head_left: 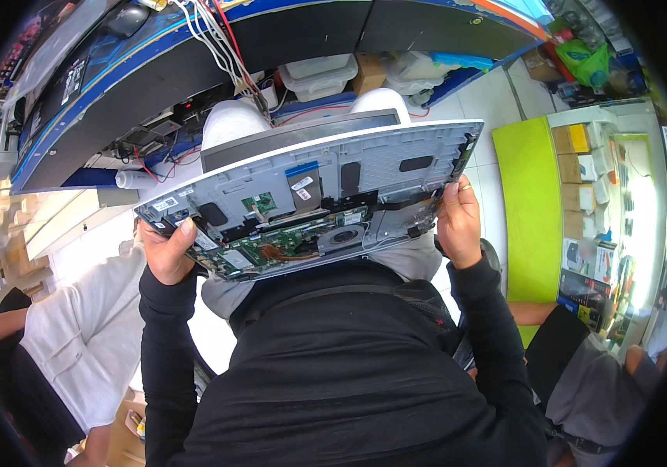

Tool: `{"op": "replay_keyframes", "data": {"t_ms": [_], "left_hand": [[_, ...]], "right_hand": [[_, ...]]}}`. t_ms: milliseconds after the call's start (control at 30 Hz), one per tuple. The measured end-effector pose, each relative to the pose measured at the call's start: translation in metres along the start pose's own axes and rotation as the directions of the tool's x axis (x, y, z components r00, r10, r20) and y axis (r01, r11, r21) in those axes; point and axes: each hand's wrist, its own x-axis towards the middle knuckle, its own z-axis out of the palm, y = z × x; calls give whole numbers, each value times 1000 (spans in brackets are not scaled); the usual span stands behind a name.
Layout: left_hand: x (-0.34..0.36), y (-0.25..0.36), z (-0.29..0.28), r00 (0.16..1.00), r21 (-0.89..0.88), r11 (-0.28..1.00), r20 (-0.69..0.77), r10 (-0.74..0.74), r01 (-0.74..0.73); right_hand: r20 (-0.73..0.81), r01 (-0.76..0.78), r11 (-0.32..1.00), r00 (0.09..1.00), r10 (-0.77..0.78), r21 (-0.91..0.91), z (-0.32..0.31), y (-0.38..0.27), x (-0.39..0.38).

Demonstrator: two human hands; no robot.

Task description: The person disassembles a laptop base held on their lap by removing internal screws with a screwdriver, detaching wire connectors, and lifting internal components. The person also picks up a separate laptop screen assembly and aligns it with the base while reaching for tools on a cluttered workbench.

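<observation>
Risk, judged from my remote view: a slackened grip at either end could drop the opened laptop, and a thumb pressing inward could damage bare parts. I see the left hand grasping its left end, thumb over the rim, and the right hand gripping the right edge. The laptop sits over the lap, slanted, grey shell exposed, green circuit board and round fan uncovered

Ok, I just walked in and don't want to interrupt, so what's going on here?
A person is holding a laptop, left grip at one end and right grip at the other. Its casing is open, so the green circuit board and the round fan show.
</observation>
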Motion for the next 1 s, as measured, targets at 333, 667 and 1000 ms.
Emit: {"op": "replay_keyframes", "data": {"t_ms": [333, 667, 1000], "left_hand": [[-9, 14, 4, 995, -30, 996, 51, -87, 89], [-14, 0, 3, 994, -34, 997, 84, -63, 66], [5, -14, 4, 965, 218, 940, -57, -255, 261]], "right_hand": [[-55, -11, 1000, 998, 10, -26, 5, -3, -16], [-5, -19, 1000, 1000, 19, -10, 4, -7, -9], [-9, -144, 980, 989, 145, -140, 3, -7, 15]]}}
